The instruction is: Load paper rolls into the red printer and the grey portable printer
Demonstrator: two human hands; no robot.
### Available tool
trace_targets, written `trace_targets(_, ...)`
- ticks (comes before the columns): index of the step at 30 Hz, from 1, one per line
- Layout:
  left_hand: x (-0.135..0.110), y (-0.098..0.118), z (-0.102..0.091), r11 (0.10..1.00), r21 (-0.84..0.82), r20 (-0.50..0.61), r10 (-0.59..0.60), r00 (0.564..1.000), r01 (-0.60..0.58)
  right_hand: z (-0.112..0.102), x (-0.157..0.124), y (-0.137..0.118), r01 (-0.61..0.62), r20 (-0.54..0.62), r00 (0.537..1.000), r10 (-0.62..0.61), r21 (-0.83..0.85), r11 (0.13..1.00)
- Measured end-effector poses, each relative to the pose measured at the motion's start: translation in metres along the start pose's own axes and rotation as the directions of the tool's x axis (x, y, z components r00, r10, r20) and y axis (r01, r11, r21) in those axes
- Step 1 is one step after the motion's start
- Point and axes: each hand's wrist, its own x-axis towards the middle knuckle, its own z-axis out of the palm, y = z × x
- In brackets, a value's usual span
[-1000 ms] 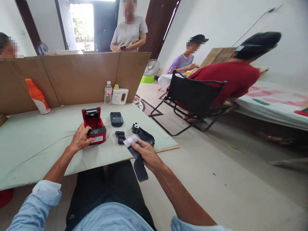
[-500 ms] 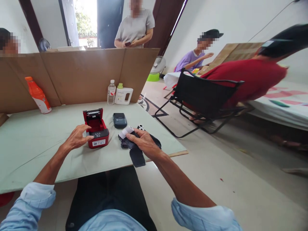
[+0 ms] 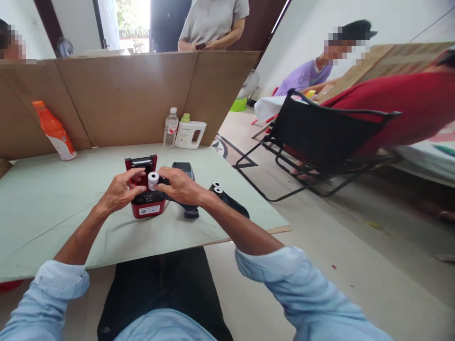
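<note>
The small red and black printer (image 3: 148, 210) stands on the table with its lid raised. Between the fingertips of my right hand (image 3: 177, 184) is a small white paper roll (image 3: 153, 179) with a dark core hole, held over the printer's open bay. A dark strip seems to run from the roll under that hand. My left hand (image 3: 121, 190) is at the printer's left side, thumb and fingers apart; whether it touches the casing I cannot tell. Partly behind my right hand lies a dark handheld device (image 3: 184, 168). Crumpled black material (image 3: 191, 213) rests below the same hand.
Black-and-white rolls (image 3: 217, 188) lie on black material at the right. Along the cardboard partition (image 3: 128, 102) stand an orange bottle (image 3: 55, 132), a water bottle (image 3: 171, 129) and a white jug (image 3: 190, 132). Several people and a black folding chair (image 3: 323, 135) are beyond the table.
My right hand has carried the white roll left, from beside the printer to above its open bay. My left hand has shifted slightly right. The camera view has tilted down.
</note>
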Motion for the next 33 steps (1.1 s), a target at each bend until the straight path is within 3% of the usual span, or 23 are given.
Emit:
trace_targets(7, 0.022, 0.012, 0.0, 0.988, 0.106, 0.082, 0.1, 0.992, -0.108, 0.014, 0.024, -0.006, -0.077, 0.103, 0.987, 0.123, -0.367, 0.927)
trace_targets(11, 0.017, 0.012, -0.002, 0.971, 0.188, 0.088, 0.131, 0.987, -0.146, 0.018, 0.022, -0.012, -0.092, 0.086, 0.987, 0.139, -0.413, 0.906)
trace_targets(15, 0.009, 0.002, -0.008, 0.985, 0.159, 0.02, 0.071, 0.997, -0.073, 0.006, 0.007, -0.001, -0.134, 0.041, 0.988, 0.15, -0.269, 0.954)
trace_targets(18, 0.006, -0.01, -0.008, 0.998, 0.068, -0.051, -0.009, 0.999, 0.013, -0.003, -0.01, 0.013, -0.149, 0.032, 0.988, 0.148, 0.027, 0.988)
trace_targets(21, 0.008, -0.021, -0.001, 0.997, -0.006, -0.085, -0.08, 0.993, 0.08, 0.0, -0.024, 0.021, -0.129, -0.048, 0.987, 0.156, 0.358, 0.925)
trace_targets(23, 0.01, -0.026, 0.005, 0.995, -0.013, -0.081, -0.1, 0.992, 0.099, 0.006, -0.03, 0.02, -0.096, -0.147, 0.972, 0.182, 0.462, 0.882)
trace_targets(26, 0.014, -0.033, 0.015, 0.994, 0.001, -0.065, -0.106, 0.992, 0.106, 0.016, -0.034, 0.016, -0.065, -0.248, 0.943, 0.221, 0.513, 0.856)
trace_targets(33, 0.022, -0.043, 0.019, 0.982, 0.081, 0.031, -0.175, 0.984, 0.172, 0.029, -0.03, 0.022, -0.022, -0.317, 0.929, 0.191, 0.468, 0.883)
